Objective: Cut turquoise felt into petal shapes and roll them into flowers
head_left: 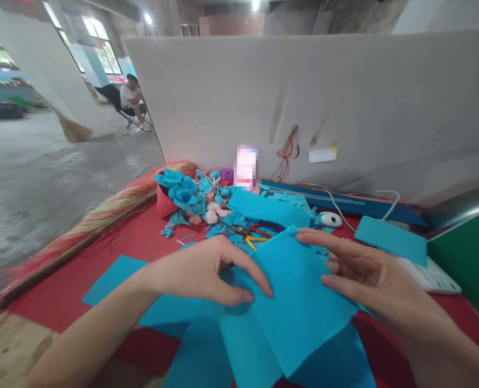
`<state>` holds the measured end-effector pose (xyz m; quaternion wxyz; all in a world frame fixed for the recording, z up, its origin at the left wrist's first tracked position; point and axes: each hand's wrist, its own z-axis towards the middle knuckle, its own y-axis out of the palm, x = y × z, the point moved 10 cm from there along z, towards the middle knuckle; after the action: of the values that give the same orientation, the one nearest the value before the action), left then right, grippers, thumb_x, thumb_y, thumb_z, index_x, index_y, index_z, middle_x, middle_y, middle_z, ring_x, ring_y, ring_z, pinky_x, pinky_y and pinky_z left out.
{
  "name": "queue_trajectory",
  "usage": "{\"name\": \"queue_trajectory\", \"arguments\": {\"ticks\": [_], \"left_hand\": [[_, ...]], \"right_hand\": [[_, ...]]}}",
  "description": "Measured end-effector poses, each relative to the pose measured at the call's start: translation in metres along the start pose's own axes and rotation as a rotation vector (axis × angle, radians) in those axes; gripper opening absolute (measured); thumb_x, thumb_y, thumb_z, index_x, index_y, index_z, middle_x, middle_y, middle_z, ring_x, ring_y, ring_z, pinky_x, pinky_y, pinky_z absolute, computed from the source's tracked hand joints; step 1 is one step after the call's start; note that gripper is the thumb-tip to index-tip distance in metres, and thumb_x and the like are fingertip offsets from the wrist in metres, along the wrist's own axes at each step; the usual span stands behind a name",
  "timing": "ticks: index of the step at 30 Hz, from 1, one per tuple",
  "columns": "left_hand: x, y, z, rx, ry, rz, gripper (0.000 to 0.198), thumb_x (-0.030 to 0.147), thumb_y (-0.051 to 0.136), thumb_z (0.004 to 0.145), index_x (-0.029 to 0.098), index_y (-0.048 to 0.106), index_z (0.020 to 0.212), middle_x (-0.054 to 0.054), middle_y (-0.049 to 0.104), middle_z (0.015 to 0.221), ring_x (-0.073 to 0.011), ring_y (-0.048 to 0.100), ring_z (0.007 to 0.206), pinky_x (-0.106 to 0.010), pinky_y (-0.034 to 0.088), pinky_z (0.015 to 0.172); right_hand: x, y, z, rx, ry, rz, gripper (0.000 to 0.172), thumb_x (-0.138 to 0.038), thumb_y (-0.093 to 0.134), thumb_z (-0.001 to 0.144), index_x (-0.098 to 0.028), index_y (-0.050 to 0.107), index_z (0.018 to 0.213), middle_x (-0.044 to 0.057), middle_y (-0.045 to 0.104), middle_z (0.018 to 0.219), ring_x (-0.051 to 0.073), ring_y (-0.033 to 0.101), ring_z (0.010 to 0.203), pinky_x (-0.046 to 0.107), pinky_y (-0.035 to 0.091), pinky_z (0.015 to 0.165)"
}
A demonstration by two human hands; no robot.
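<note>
Your left hand (pixel 207 269) gripped the blue sheet (pixel 300 307) at its left edge, thumb and forefinger narrowed on it; your right hand (pixel 364 275) held the right edge, thumb on top; the sheet hung between them, one corner pointing down, over the red table (pixel 53 296).

The top sheet (pixel 300 307) is plain turquoise, with no pattern; the lower sheets (pixel 110 283) are the same turquoise; the table (pixel 134 237) has a solid red cover; the rosettes (pixel 183 194) are turquoise mixed with pale pink; the pliers (pixel 259 233) have red and yellow handles; the mouse (pixel 330 219) is white with a dark spot; the partition (pixel 344 108) is off-white with brownish smudges; the broom (pixel 102 215) is streaked pink, red and pale green; the board (pixel 472 264) is dark green.
</note>
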<state>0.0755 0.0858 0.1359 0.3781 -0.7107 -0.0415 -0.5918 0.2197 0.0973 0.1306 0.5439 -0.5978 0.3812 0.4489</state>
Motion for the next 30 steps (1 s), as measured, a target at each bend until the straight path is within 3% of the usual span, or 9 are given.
{"name": "queue_trajectory", "arguments": {"ticks": [6,10,13,15,17,21,25,28,30], "left_hand": [[-0.008,0.003,0.0,-0.026,-0.062,0.018,0.021,0.023,0.057,0.075,0.019,0.068,0.092,0.002,0.056,0.059,-0.006,0.034,0.048,-0.019,0.023,0.041],[-0.011,0.005,0.0,-0.049,-0.087,0.015,0.022,0.024,0.057,0.075,0.018,0.068,0.093,0.002,0.055,0.058,-0.0059,0.035,0.047,-0.019,0.023,0.04],[-0.008,0.003,0.0,-0.031,-0.06,0.033,0.021,0.022,0.057,0.074,0.018,0.068,0.092,0.001,0.055,0.06,-0.006,0.035,0.049,-0.019,0.024,0.041],[-0.006,0.001,0.0,-0.021,-0.045,0.03,0.021,0.02,0.057,0.073,0.018,0.068,0.091,0.002,0.056,0.061,-0.0058,0.036,0.05,-0.018,0.025,0.042],[-0.007,0.002,0.0,-0.028,-0.049,0.022,0.021,0.02,0.057,0.073,0.018,0.068,0.092,0.002,0.056,0.061,-0.0058,0.036,0.049,-0.018,0.025,0.042],[-0.013,0.006,-0.001,-0.049,-0.083,0.007,0.022,0.023,0.058,0.074,0.019,0.068,0.093,0.001,0.056,0.059,-0.0061,0.035,0.048,-0.019,0.024,0.041],[-0.019,0.011,-0.001,-0.084,-0.14,-0.022,0.024,0.025,0.058,0.073,0.019,0.068,0.094,0.001,0.057,0.06,-0.006,0.036,0.046,-0.019,0.024,0.04],[-0.018,0.013,0.0,-0.099,-0.138,-0.023,0.024,0.025,0.058,0.073,0.018,0.068,0.093,-0.001,0.06,0.063,-0.0063,0.038,0.047,-0.018,0.026,0.041],[-0.016,0.014,0.0,-0.097,-0.119,-0.018,0.024,0.025,0.058,0.073,0.018,0.068,0.093,-0.001,0.061,0.064,-0.0063,0.038,0.048,-0.018,0.026,0.041]], "right_hand": [[-0.004,0.003,-0.001,-0.002,-0.016,0.072,0.034,-0.03,0.066,0.064,-0.04,0.066,0.097,-0.005,0.057,0.12,0.018,0.061,0.074,0.023,0.049,0.049],[-0.005,0.01,-0.002,-0.08,-0.03,0.091,0.047,-0.031,0.064,0.066,-0.04,0.058,0.112,-0.004,0.052,0.126,0.012,0.057,0.057,0.024,0.048,0.046],[-0.005,0.006,-0.001,-0.077,-0.058,0.057,0.049,-0.034,0.063,0.069,-0.041,0.053,0.116,-0.003,0.05,0.128,0.018,0.062,0.078,0.028,0.052,0.061],[-0.006,0.003,0.0,-0.089,-0.09,0.037,0.04,-0.038,0.062,0.07,-0.04,0.059,0.11,-0.004,0.051,0.128,0.024,0.054,0.105,0.032,0.05,0.079],[-0.003,0.005,0.002,-0.161,-0.078,0.019,0.03,-0.045,0.059,0.072,-0.037,0.065,0.101,-0.002,0.05,0.129,0.028,0.042,0.119,0.035,0.046,0.086],[0.01,0.015,0.003,-0.328,-0.004,-0.136,0.028,-0.049,0.056,0.074,-0.037,0.068,0.095,0.0,0.054,0.125,0.031,0.03,0.126,0.041,0.042,0.091],[0.008,0.021,0.003,-0.356,-0.054,-0.214,0.029,-0.045,0.058,0.075,-0.042,0.063,0.103,-0.004,0.056,0.122,0.029,0.027,0.128,0.045,0.032,0.099],[0.001,0.026,0.002,-0.351,-0.125,-0.182,0.034,-0.044,0.056,0.077,-0.045,0.056,0.111,-0.008,0.048,0.13,0.026,0.029,0.128,0.04,0.035,0.098],[-0.002,0.023,0.004,-0.302,-0.14,-0.116,0.043,-0.043,0.054,0.078,-0.046,0.046,0.121,-0.007,0.044,0.134,0.024,0.039,0.122,0.033,0.044,0.089]]}}
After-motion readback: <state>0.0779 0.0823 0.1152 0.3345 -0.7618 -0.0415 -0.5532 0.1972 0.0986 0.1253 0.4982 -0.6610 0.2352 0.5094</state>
